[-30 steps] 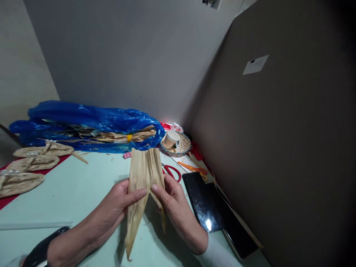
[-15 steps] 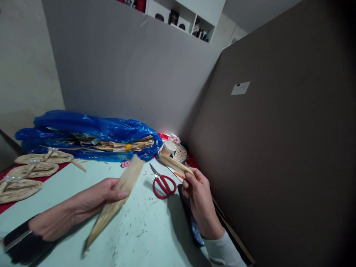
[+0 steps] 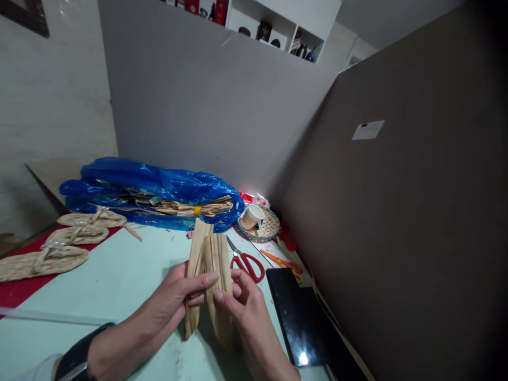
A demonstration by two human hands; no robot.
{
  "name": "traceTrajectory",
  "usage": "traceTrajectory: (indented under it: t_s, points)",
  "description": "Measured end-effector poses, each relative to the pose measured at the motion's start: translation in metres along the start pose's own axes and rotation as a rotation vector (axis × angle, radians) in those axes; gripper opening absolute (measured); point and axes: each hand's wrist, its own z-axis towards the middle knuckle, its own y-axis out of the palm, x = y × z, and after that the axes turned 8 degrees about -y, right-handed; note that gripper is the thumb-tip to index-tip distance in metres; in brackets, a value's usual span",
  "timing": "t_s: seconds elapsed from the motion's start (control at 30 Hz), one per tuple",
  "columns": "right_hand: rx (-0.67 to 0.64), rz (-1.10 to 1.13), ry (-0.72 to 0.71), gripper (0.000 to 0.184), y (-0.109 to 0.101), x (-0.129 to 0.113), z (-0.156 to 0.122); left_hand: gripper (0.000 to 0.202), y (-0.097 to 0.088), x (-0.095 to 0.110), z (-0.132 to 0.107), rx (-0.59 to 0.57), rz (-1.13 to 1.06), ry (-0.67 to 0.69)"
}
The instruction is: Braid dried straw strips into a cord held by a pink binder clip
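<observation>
Light pinch, thumbs flat, load along the grain only; dry husk prob splits if twisted. Square the edges w/ small nudges, no hard creasing. L hand (image 3: pixel 169 293) fingers gripping rear husk strip (image 3: pixel 196 259), thumb tip lapped onto front husk strip (image 3: pixel 218 259). R hand (image 3: pixel 254 312) pinches front husk strip: thumb on its face, fingers at R edge. Both strips approx upright, tops above thumbs, tapered ends below, over surface (image 3: pixel 107 264). Scissors (image 3: pixel 259 271) just beyond R hand.

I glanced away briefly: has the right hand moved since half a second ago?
Yes: left and downward in the picture, judged against the red-handled scissors. The right hand was to their right; now it is mostly below them.
</observation>
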Motion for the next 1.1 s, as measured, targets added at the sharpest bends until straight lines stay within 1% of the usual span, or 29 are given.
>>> traceTrajectory:
  t_s: [0.07,0.2,0.3,0.37,0.43,0.53,0.6,0.67,0.8,0.93,1.0,1.1]
  points:
    - [-0.027,-0.020,-0.011,0.051,0.000,-0.002,0.000,0.038,0.001,0.000,-0.003,-0.003,0.041,-0.006]
    - [0.040,-0.194,-0.067,0.046,-0.001,-0.009,0.000,0.048,-0.002,-0.001,-0.003,-0.004,0.122,-0.030]
    - [0.034,-0.155,-0.076,0.041,-0.001,-0.013,-0.002,0.051,-0.002,-0.002,-0.004,0.000,0.133,-0.047]
    - [0.032,-0.104,-0.082,0.036,-0.001,-0.014,-0.004,0.050,-0.001,-0.002,-0.005,-0.008,0.121,-0.048]
    - [0.042,-0.083,-0.093,0.033,-0.001,-0.014,-0.005,0.044,0.000,-0.001,-0.005,-0.003,0.123,-0.038]
    - [0.051,-0.092,-0.101,0.032,-0.001,-0.015,-0.006,0.030,0.000,0.001,-0.005,0.010,0.150,-0.016]
    - [0.052,-0.117,-0.095,0.034,0.000,-0.015,-0.005,0.024,0.000,0.001,-0.004,0.021,0.174,0.002]
    - [0.041,-0.154,-0.082,0.037,0.001,-0.016,-0.005,0.025,0.000,0.002,-0.004,0.039,0.192,0.003]
    - [0.011,-0.179,-0.063,0.041,0.003,-0.018,-0.003,0.038,0.002,0.002,-0.006,0.068,0.233,-0.017]
    - [0.031,-0.192,-0.062,0.044,0.001,-0.017,-0.004,0.036,0.002,0.002,-0.006,0.105,0.283,0.030]
    - [0.024,-0.187,-0.060,0.043,0.001,-0.017,-0.004,0.036,0.001,0.001,-0.004,0.086,0.299,0.042]
    - [0.007,-0.168,-0.036,0.043,0.001,-0.017,-0.005,0.039,-0.002,-0.001,-0.001,0.023,0.316,0.031]
